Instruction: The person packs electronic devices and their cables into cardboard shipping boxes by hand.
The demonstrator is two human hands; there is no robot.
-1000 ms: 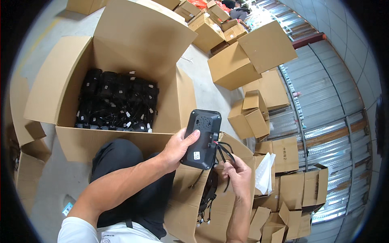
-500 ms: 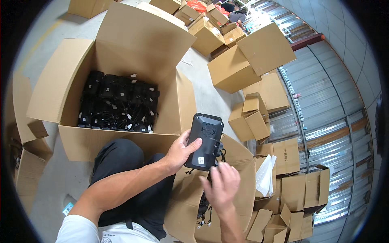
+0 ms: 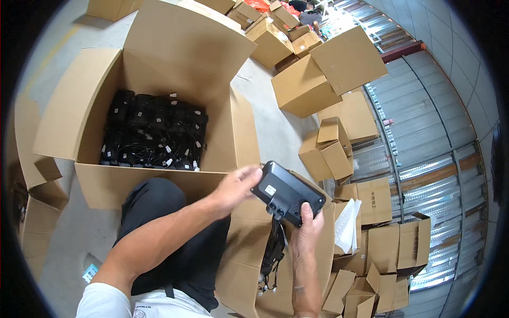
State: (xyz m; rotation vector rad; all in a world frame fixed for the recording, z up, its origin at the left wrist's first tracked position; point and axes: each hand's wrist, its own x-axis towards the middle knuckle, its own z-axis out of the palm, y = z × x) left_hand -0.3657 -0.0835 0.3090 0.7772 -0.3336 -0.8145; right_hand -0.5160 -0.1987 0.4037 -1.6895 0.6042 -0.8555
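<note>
A black rectangular electronic device (image 3: 286,193) with a small white label, round knobs and a grille of small holes is held slantwise over a carton. My right hand (image 3: 307,230) grips its right end, the thumb lying on top. At the labelled left end, my left hand (image 3: 238,185) is slightly blurred, its closed fingers against the edge. Below the device, black cabled units (image 3: 273,249) lie in the open carton (image 3: 241,265) by my knees. More black units with thin cables and white connectors (image 3: 154,130) lie in a large open carton (image 3: 177,53) ahead on the left.
Several open cartons (image 3: 305,87) stand ahead and to the right. A white plastic sheet (image 3: 347,225) hangs over one on the right. Another open carton (image 3: 45,212) is at the far left. Grey floor (image 3: 265,127) shows between the boxes. A person (image 3: 310,18) is far back.
The device has turned clockwise, its labelled end now toward the left. My right hand has come up and taken hold of it. The left hand has moved to the labelled end.
</note>
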